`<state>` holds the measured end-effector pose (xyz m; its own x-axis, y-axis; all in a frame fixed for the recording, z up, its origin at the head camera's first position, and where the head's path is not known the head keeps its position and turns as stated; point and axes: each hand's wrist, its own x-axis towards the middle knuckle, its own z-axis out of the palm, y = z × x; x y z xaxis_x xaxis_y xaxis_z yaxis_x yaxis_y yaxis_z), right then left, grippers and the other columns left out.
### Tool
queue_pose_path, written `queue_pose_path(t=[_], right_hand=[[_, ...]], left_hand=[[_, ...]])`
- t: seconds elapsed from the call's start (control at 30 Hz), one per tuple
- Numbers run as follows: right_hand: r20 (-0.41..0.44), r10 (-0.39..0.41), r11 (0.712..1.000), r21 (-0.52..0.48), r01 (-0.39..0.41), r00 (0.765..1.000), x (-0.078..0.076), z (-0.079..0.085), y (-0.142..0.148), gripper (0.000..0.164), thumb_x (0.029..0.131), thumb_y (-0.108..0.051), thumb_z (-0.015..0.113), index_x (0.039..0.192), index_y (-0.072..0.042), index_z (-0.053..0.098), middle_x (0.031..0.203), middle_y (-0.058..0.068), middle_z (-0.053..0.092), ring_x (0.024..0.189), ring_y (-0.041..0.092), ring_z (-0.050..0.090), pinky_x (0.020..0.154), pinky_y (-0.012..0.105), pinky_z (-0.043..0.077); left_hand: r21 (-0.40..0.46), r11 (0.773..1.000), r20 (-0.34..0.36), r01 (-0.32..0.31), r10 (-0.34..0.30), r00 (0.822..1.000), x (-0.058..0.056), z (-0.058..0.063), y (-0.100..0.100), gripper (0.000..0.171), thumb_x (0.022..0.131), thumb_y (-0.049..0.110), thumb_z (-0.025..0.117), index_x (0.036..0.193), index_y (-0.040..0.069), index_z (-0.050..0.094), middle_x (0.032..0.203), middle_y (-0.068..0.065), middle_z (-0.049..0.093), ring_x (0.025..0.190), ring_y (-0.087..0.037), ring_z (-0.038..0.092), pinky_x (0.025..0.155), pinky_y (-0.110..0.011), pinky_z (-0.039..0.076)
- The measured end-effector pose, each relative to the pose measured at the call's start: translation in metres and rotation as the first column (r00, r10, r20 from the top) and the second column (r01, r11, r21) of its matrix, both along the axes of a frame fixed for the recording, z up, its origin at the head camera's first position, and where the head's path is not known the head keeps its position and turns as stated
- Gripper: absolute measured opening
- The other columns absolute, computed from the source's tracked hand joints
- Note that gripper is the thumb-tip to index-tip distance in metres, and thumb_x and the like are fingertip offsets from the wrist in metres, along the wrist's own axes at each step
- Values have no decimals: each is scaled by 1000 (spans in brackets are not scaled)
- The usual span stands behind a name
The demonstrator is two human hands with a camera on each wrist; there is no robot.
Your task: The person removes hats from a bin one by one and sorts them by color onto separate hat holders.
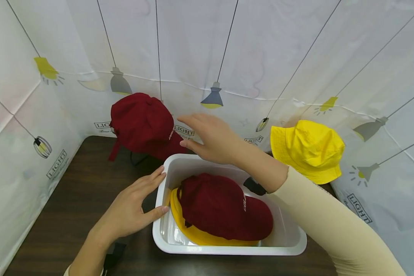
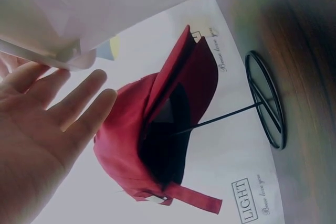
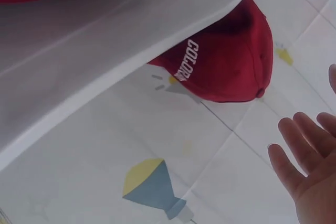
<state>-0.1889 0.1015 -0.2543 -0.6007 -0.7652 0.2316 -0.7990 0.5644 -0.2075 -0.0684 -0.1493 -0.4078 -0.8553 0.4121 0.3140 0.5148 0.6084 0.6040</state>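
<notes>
A dark red baseball cap sits on a thin black wire stand at the back left. In front of it is a white plastic bin. Inside the bin, a second red baseball cap lies over a yellow hat, which is mostly hidden. My left hand rests its extended fingertips and thumb at the bin's left rim. Above the back rim my right hand is raised with fingers spread and nothing held, just right of the cap on the stand.
At the back right, a yellow bucket hat is propped up behind the bin. Dark wood table lies under everything. A white curtain printed with lamps encloses the back and both sides.
</notes>
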Motion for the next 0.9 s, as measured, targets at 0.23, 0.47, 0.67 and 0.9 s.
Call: queue_pose_path(t=[0.23,0.47,0.67,0.9], right_hand=[[11,7,1000,-10,-7,1000,9,-6,30,68,98,-29,75,154,-2,49,150,13,58,138,31,54,117,47,42],[70,-39,999,22,38,997,21,-5,50,76,96,-39,76,157,-7,45,156,10,53,143,30,49,118,51,40],[141,-34,998,57,26,989,28,-14,63,86,93,-46,77,160,-8,40,158,8,49,143,29,48,117,51,42],[220,-71,993,109,48,973,35,-25,76,96,90,-59,75,164,-13,34,160,6,47,142,26,49,113,53,45]], left_hand=[[5,1000,12,-7,7,1000,0,0,1,79,94,43,76,160,14,45,170,7,32,146,-25,45,110,-64,44],[7,1000,16,-17,16,1000,0,0,1,79,93,42,77,160,14,45,170,7,31,146,-25,46,109,-64,45],[12,1000,15,-15,15,1000,1,1,2,79,93,41,78,160,13,46,170,7,32,146,-26,45,109,-65,45],[16,1000,16,-14,14,1000,1,0,3,79,92,40,79,160,13,46,170,7,32,146,-25,45,109,-65,45]])
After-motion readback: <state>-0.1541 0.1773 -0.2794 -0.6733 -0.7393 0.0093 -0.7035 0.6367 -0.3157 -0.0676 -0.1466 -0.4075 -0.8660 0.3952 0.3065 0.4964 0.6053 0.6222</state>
